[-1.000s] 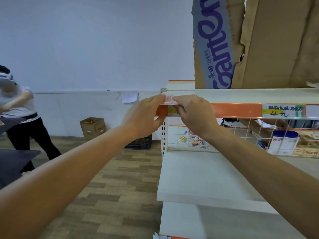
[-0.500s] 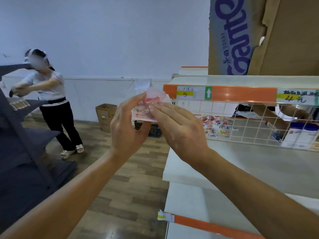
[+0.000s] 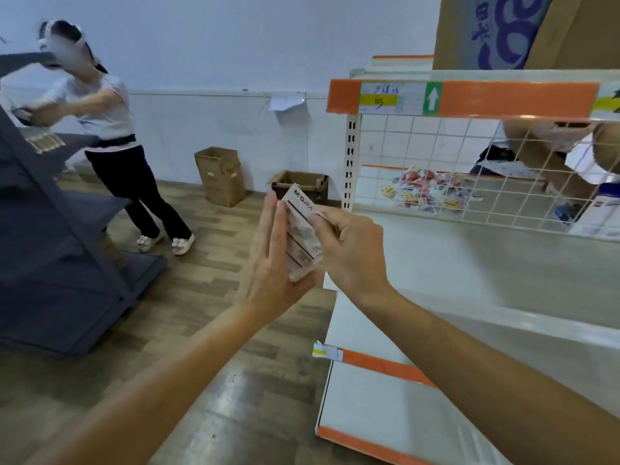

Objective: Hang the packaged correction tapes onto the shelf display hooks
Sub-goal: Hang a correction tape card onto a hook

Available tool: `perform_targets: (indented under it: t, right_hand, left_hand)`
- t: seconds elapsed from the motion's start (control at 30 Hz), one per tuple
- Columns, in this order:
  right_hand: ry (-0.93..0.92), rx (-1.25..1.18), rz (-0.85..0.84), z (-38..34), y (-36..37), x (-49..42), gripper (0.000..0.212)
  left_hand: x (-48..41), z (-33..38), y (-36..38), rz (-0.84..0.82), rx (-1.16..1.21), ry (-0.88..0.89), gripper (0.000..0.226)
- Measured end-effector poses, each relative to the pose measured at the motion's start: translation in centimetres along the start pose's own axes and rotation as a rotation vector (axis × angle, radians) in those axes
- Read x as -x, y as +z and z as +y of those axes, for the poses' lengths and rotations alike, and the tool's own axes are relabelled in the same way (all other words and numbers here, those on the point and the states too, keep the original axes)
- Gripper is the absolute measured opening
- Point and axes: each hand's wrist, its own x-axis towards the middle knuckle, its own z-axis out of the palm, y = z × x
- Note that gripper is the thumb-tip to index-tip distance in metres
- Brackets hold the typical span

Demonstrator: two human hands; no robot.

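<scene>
Both arms are stretching out in front, with the hands meeting in the air just off the left end of the white shelf [image 3: 469, 263]. The left hand [image 3: 268, 263] is standing upright, fingers straight and together, lying flat against one face of the correction tape pack [image 3: 300, 236]. The right hand [image 3: 350, 250] is doing the real grip, fingers curled in and pinching the pack's right edge. So the pack is sitting tilted between the two hands.

The pack's top is showing "M&G"; the rest is too small to read. On the shelf's orange strip [image 3: 503, 99], a price tag [image 3: 379, 100] is showing a handwritten "5" on yellow beside a white up arrow on green. The cardboard box [image 3: 503, 28] on top is showing big purple letters, cut off.
</scene>
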Motion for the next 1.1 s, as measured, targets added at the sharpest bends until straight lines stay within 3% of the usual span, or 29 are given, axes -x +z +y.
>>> perform_targets:
  t: [0.23, 0.37, 0.6, 0.73, 0.93, 1.1]
  right_hand:
    - [0.536, -0.159, -0.117, 3.2, 2.7, 1.2, 0.034]
    - [0.804, -0.309, -0.165, 4.6, 3.9, 1.7, 0.028]
    - [1.116, -0.538, -0.269, 5.6, 8.2, 1.1, 0.019]
    - [1.137, -0.532, -0.355, 5.7, 12.3, -0.4, 0.022]
    - [0.897, -0.113, -0.394, 6.5, 21.3, -3.5, 0.019]
    - [0.948, -0.124, -0.318, 7.8, 28.6, -6.6, 0.066]
  left_hand:
    - [4.7, -1.3, 2.5, -0.246, -0.138, -0.130, 0.084]
    - [6.8, -2.0, 2.6, -0.405, -0.056, -0.272, 0.085]
    - [9.0, -4.5, 2.3, -0.540, -0.040, -0.617, 0.053]
    - [9.1, -8.4, 1.4, -0.600, 0.204, -0.854, 0.020]
    - [8.1, -17.0, -2.0, -0.607, 0.766, -1.101, 0.015]
    - [7.2, -24.8, -4.3, -0.568, 0.899, -1.203, 0.012]
